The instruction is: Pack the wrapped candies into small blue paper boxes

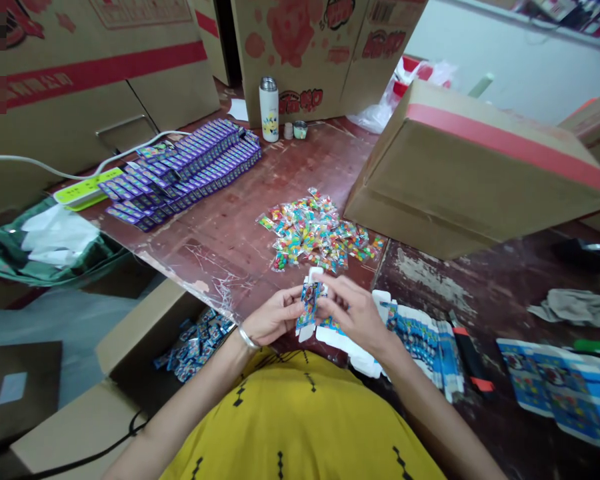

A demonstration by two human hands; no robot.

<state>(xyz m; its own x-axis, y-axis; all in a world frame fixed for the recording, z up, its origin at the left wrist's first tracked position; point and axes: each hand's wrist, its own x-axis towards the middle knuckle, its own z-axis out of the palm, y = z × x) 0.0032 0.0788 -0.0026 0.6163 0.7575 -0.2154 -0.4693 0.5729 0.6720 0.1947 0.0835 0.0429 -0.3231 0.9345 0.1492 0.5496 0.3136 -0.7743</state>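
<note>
Between my hands is a small blue printed carton [309, 303] with white flaps standing out at its top and bottom. My left hand [275, 317] pinches its left side, a bracelet on the wrist. The fingers of my right hand [353, 310] press on the carton's right side and upper flap. Just beyond lies a heap of small clear packets of colourful candy [313, 233]. Under and right of my right hand are stacked flat blue and white cartons [420, 340]. At the lower left, an open cardboard box [140, 333] holds many small blue packs [195, 347].
Rows of purple boxes [190, 170] stand at the back left beside a green power strip [87, 190]. A white flask [269, 110] is farther back. A large carton [470, 173] stands at the right, near a black and red cutter [473, 360] and blue printed sheets [560, 387].
</note>
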